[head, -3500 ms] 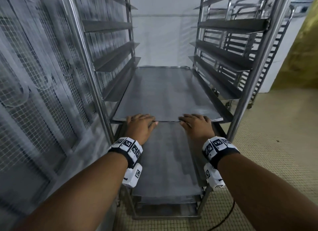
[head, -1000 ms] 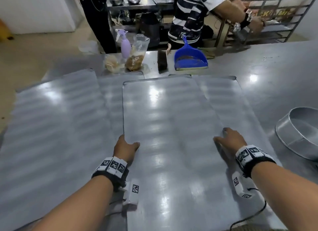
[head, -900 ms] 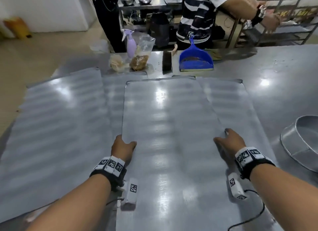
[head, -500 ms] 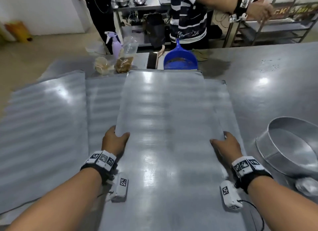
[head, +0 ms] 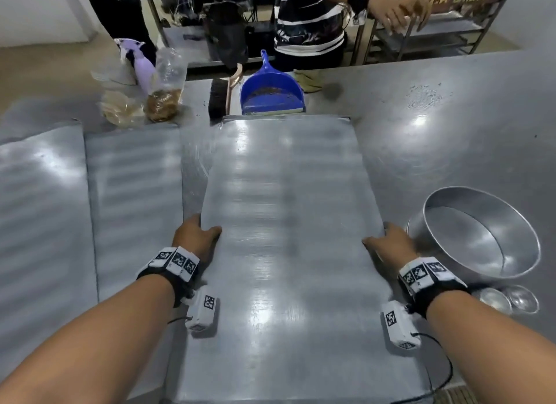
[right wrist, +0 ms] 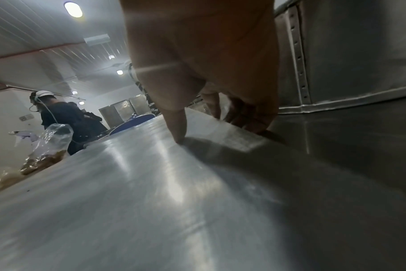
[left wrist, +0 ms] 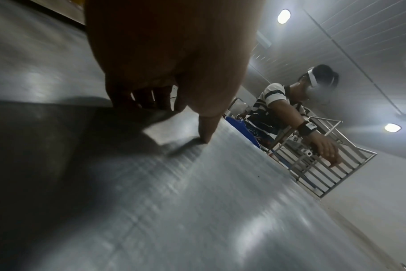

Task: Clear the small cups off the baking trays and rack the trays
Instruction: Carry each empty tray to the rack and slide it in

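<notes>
**Both my hands grip one baking tray by its long edges**

I stand at a steel table (head: 451,108) and look down along my forearms. A flat, bare baking tray (head: 285,223) lies lengthwise in front of me. My left hand (head: 195,238) clamps its left edge: the thumb (left wrist: 206,126) presses on the top surface and the other fingers (left wrist: 148,99) curl down under the rim. My right hand (head: 391,247) mirrors it on the right edge, its thumb (right wrist: 176,124) on top and the fingers (right wrist: 248,113) wrapped below the rim. I cannot tell whether the tray is resting on the table or slightly raised.

To the left, two more trays (head: 132,193) lie side by side on the table, the nearer one just beside my left hand. Just right of my right hand sits a round metal pan (head: 481,232), tilted, and nearer to me, by my right wrist, two small cups (head: 508,298) stand on the table. Beyond the far end of my tray are a blue dustpan (head: 270,93), a brush (head: 219,96), plastic bags (head: 162,96) with brown contents and a purple spray bottle (head: 141,63). A person in a striped shirt (head: 310,27) stands past the table.
</notes>
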`<state>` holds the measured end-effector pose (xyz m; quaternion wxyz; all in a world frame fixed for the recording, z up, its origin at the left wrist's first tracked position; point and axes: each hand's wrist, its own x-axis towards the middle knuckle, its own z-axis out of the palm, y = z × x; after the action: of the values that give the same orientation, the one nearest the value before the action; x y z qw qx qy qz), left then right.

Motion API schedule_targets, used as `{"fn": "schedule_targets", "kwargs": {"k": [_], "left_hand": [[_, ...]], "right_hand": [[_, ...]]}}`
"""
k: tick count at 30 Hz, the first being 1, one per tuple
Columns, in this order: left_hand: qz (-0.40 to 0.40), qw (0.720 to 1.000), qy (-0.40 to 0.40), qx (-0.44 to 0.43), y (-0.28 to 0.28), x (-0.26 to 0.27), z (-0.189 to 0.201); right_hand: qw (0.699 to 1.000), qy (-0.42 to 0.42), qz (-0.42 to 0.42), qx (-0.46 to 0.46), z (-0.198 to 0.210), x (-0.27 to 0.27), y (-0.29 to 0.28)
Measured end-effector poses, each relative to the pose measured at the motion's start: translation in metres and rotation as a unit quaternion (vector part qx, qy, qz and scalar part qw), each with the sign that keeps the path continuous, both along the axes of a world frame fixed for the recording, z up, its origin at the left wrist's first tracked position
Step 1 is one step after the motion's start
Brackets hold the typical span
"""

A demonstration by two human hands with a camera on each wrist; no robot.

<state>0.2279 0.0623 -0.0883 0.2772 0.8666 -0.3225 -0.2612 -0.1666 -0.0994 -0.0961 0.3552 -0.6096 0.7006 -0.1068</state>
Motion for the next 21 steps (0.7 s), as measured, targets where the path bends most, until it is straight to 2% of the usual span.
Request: {"fn": "schedule_targets", "kwargs": {"k": [4,14,21], "left_hand": [[-0.005,1.0,-0.002,0.001,0.003,0.008,-0.007],[-0.018,0.999,0.041,-0.023,0.004,0.004,-0.006],[-0.023,0.999,0.031,-0.028,0.002,0.004,-0.013]], "right_hand": [[0.997,0.074,-0.005,-0.01,-0.017,-0.005,-0.001],[0.995,0.093,-0.009,-0.02,-0.003,0.004,0.011],[0.992,0.119,-0.016,-0.024,-0.017,0.002,0.007]]}}
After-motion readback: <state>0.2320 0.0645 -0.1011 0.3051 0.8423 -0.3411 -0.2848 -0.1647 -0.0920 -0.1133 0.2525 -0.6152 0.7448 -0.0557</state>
